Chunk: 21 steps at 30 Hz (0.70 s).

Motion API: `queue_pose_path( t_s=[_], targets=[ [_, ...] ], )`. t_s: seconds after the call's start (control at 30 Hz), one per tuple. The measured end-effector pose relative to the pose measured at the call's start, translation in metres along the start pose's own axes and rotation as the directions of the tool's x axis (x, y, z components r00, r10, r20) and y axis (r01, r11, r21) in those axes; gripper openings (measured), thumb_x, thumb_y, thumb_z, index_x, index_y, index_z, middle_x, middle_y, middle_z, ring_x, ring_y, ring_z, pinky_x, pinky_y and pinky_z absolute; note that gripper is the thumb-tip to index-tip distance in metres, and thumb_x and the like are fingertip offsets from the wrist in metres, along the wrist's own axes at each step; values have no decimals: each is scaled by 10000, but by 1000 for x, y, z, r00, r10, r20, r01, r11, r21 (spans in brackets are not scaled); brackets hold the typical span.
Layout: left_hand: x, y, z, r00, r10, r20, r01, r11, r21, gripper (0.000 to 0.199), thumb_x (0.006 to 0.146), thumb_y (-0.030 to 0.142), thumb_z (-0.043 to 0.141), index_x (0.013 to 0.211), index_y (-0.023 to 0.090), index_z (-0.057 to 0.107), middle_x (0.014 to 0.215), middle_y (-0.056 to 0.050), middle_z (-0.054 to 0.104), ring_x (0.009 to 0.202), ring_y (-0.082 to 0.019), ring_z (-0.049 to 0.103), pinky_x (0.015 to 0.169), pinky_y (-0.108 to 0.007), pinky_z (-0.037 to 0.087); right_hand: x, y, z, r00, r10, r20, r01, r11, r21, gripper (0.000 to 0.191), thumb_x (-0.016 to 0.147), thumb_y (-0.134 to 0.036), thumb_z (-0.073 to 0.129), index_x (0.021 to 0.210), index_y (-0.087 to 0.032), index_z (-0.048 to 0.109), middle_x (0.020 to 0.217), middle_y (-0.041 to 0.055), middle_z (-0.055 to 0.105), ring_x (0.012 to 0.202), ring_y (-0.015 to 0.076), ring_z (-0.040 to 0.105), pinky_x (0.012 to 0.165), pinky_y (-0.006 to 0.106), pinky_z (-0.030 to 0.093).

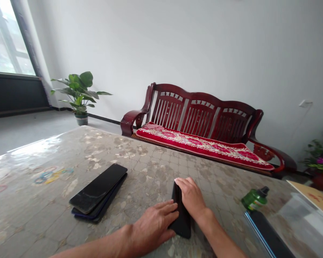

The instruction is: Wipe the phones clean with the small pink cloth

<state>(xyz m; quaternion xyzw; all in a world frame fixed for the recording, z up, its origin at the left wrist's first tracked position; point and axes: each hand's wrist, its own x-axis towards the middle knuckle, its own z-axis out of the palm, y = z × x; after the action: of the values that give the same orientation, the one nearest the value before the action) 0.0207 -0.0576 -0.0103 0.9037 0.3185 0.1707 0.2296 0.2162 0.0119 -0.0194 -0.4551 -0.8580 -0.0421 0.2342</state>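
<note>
A black phone (183, 219) is on the table in front of me, between my two hands. My left hand (157, 220) holds its left side, fingers reaching over it and thumb near the close end. Around its far end, my right hand (191, 197) is closed, with fingertips at the top edge. The palms hide part of the phone, and I cannot tell whether more than one phone is there. To the left lies a loose stack of dark phones (101, 188), the top one shifted askew over a blue-edged one.
Colored rubber bands (52, 175) lie at far left on the patterned table (145, 179). To the right are a green bottle (254, 199), dark phones with a blue edge (270, 234) and a clear plastic box (301, 218). Beyond stands a red wooden bench (199, 118).
</note>
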Motion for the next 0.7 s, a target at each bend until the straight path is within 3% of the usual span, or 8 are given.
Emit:
queue_pose_path(
  t_s=[0.13, 0.3, 0.57, 0.7],
  targets=[
    [0, 1, 0, 1000, 17, -10, -17, 1000, 2, 452, 903, 254, 628, 1343, 204, 542, 1455, -92, 508, 1375, -246, 424, 1161, -343, 315, -7, -11, -2, 1000, 17, -10, -17, 999, -29, 517, 841, -5, 433, 1233, -264, 649, 1153, 33, 712, 953, 210, 629, 876, 339, 527],
    [2, 2, 0, 999, 38, -28, -37, 999, 1, 436, 906, 247, 626, 1333, 223, 543, 1412, -62, 552, 1366, -232, 434, 1170, -323, 296, -27, -26, -14, 998, -47, 48, 49, 998, -30, 482, 828, -33, 495, 1240, -229, 650, 1226, 33, 683, 1014, 222, 606, 904, 332, 510],
    [0, -1, 2, 999, 40, -16, -39, 997, 63, 478, 909, 254, 650, 1361, 158, 529, 1458, -125, 500, 1373, -244, 427, 1165, -310, 294, -3, -5, -7, 999, 49, -14, -50, 994, -102, 484, 831, -15, 450, 1154, -273, 701, 1163, 29, 716, 961, 232, 637, 859, 348, 517],
    [1, -1, 1, 999, 41, -18, -40, 997, 65, 458, 913, 254, 645, 1348, 157, 543, 1448, -126, 510, 1369, -242, 434, 1163, -303, 294, -16, -7, -12, 998, 64, 1, -64, 993, -102, 508, 819, 9, 422, 1166, -235, 703, 1157, 26, 719, 983, 232, 632, 881, 343, 511]
  ],
)
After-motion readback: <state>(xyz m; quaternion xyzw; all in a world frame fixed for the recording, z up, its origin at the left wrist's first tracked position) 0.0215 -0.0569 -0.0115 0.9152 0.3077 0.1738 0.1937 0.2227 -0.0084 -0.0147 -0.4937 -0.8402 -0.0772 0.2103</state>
